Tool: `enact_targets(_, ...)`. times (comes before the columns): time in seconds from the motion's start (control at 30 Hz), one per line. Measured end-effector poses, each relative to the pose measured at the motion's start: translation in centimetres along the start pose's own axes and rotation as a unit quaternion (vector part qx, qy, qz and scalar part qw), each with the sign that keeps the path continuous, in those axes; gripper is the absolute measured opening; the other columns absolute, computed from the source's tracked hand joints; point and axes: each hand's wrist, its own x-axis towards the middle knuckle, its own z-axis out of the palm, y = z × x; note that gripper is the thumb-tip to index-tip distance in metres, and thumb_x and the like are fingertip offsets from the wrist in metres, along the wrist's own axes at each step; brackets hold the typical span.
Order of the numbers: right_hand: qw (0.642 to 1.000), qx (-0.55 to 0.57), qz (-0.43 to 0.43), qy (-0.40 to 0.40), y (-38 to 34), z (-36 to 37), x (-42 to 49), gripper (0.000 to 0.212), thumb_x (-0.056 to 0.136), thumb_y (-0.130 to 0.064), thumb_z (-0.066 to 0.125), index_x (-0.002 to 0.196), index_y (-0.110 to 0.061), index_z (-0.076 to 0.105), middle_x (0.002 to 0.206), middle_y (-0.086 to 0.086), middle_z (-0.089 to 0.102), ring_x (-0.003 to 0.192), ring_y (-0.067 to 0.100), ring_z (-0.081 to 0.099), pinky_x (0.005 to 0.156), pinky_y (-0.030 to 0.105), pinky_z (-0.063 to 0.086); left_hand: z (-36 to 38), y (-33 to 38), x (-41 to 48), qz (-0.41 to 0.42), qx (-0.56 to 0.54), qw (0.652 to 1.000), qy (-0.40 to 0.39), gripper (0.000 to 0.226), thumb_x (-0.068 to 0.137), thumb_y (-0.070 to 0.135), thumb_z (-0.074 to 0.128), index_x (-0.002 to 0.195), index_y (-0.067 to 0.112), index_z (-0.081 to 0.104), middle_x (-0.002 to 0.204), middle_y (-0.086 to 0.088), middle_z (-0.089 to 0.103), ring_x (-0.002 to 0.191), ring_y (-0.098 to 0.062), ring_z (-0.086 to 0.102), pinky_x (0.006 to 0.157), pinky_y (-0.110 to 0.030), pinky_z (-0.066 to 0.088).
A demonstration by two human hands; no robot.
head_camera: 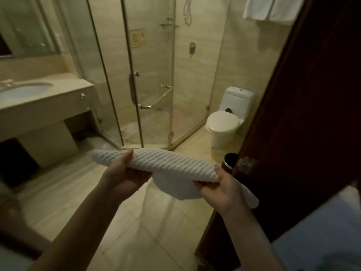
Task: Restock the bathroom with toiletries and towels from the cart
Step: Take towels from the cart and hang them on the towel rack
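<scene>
The towel (170, 163), white, ribbed and folded, is held level in the air over the floor (156, 231) just inside the doorway. The left hand (121, 173) grips it near its left end, thumb on top and fingers beneath. The right hand (220, 188) clamps the right end the same way, with a loose flap hanging below.

So this piece is off the cart but not yet put down; it looks to be on its way in. White towels (271, 8) already hang high on the wall by the door (312, 94), so that part may be done. The worktop (58, 102) around the sink (25, 90) is too blurred to show any toiletries, and the cart is out of view. I judge the task partway through.
</scene>
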Motion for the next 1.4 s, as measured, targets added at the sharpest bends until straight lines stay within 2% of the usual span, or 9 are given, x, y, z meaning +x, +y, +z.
enact_targets(0.13,0.999,-0.023,0.026,0.001,2.1,3.3,4.0,0.048,0.099,-0.023,0.036,0.139,0.004,0.036,0.138,0.029,0.044,0.129,0.038,0.041,0.107,0.043,0.032,-2.3,4.4,1.7,0.007,-0.006,1.000,0.021,0.036,0.095,0.025,0.047,0.120,0.000,0.046,0.107,-0.023,0.060,0.100,-0.033,0.057,0.089,-0.043,0.042)
enact_targets(0.43,0.997,-0.032,0.060,0.029,3.0,7.5,14.2,0.050,0.096,-0.022,0.045,0.139,0.003,0.035,0.134,0.028,0.047,0.123,0.038,0.046,0.104,0.046,0.036,-3.8,10.2,9.2,-0.013,-0.050,0.998,0.044,0.046,0.093,0.025,0.051,0.131,0.000,0.043,0.112,-0.024,0.060,0.098,-0.035,0.059,0.069,-0.045,0.047)
enact_targets(0.57,0.997,-0.036,0.059,0.021,0.7,9.5,20.2,0.049,0.097,-0.023,0.043,0.138,0.003,0.036,0.134,0.027,0.048,0.122,0.037,0.047,0.099,0.046,0.037,-1.5,12.5,14.6,0.010,-0.048,0.997,0.059,0.048,0.093,0.025,0.051,0.134,0.002,0.042,0.122,-0.023,0.057,0.105,-0.034,0.057,0.071,-0.045,0.047)
enact_targets(0.7,0.998,-0.051,0.048,0.009,-3.4,11.8,26.8,0.045,0.096,-0.023,0.041,0.133,0.003,0.042,0.129,0.026,0.052,0.105,0.038,0.054,0.094,0.046,0.040,2.8,14.6,20.8,0.023,-0.031,0.998,0.053,0.046,0.094,0.025,0.049,0.133,0.001,0.043,0.125,-0.022,0.056,0.111,-0.034,0.055,0.082,-0.043,0.045)
enact_targets(0.77,0.999,-0.035,0.040,0.011,-6.1,13.1,29.8,0.046,0.097,-0.023,0.039,0.135,0.002,0.041,0.135,0.025,0.049,0.117,0.037,0.050,0.102,0.045,0.037,5.6,15.4,24.1,0.021,-0.018,0.998,0.051,0.045,0.096,0.025,0.047,0.133,0.000,0.042,0.127,-0.023,0.055,0.114,-0.033,0.053,0.089,-0.042,0.044)
enact_targets(0.83,0.999,-0.029,0.022,0.021,-8.5,14.0,32.5,0.045,0.098,-0.024,0.038,0.136,0.000,0.042,0.136,0.023,0.049,0.124,0.035,0.047,0.105,0.044,0.035,8.2,16.1,27.2,0.015,-0.005,0.999,0.051,0.043,0.096,0.024,0.047,0.130,-0.001,0.043,0.128,-0.023,0.054,0.117,-0.033,0.053,0.091,-0.041,0.043)
enact_targets(1.07,0.997,0.006,-0.068,0.027,-16.6,16.3,38.3,0.040,0.098,-0.025,0.038,0.127,0.001,0.047,0.127,0.024,0.054,0.105,0.037,0.054,0.093,0.044,0.040,16.3,17.2,39.1,-0.023,0.037,0.999,-0.003,0.042,0.096,0.025,0.045,0.130,0.001,0.045,0.129,-0.019,0.055,0.110,-0.028,0.055,0.088,-0.039,0.042)
enact_targets(1.23,0.988,0.066,-0.131,0.057,-22.3,16.1,42.1,0.038,0.097,-0.025,0.045,0.126,0.000,0.048,0.123,0.024,0.057,0.107,0.035,0.056,0.090,0.044,0.045,22.3,17.0,47.0,-0.089,0.071,0.991,-0.067,0.039,0.095,0.026,0.047,0.124,0.001,0.050,0.116,-0.018,0.061,0.099,-0.027,0.060,0.076,-0.037,0.047)
enact_targets(1.4,0.969,0.040,-0.238,0.060,-27.8,16.8,47.5,0.024,0.097,-0.019,0.039,0.112,-0.005,0.053,0.103,0.017,0.060,0.092,0.029,0.059,0.073,0.039,0.051,28.3,17.1,55.0,-0.124,0.092,0.982,-0.107,0.033,0.095,0.024,0.048,0.120,0.002,0.050,0.110,-0.016,0.062,0.095,-0.026,0.060,0.078,-0.038,0.046)
